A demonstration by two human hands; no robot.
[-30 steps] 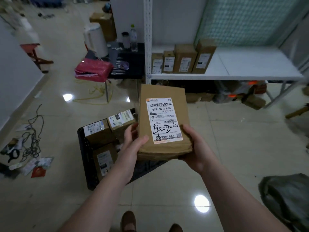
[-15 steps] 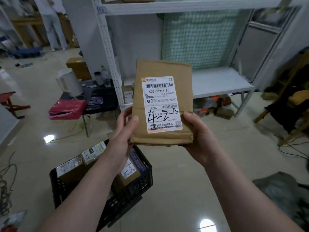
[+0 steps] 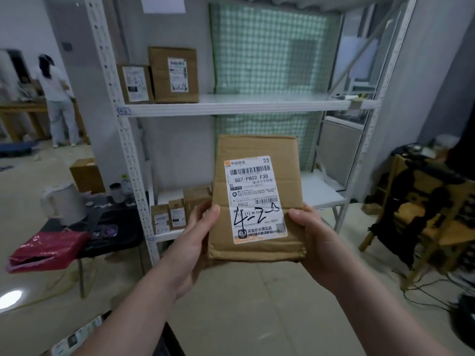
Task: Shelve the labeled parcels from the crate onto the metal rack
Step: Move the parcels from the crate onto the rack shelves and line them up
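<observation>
I hold a brown cardboard parcel upright in front of me, its white label hand-marked "4-2". My left hand grips its lower left edge, thumb on the front. My right hand grips the lower right edge the same way. Behind it stands the white metal rack. Two labeled parcels stand at the left of its upper shelf; several small ones stand on the lower shelf. A corner of the black crate with a labeled parcel shows at the bottom left.
A low black table at the left carries a white kettle, bottles and a red bag. A person stands far left by a wooden bench. A wooden chair with dark clothes and floor cables sit at the right.
My view has tilted up from the crate to the rack. Both hands have lifted the parcel toward the shelves, and the upper shelf with two parcels has come into sight.
</observation>
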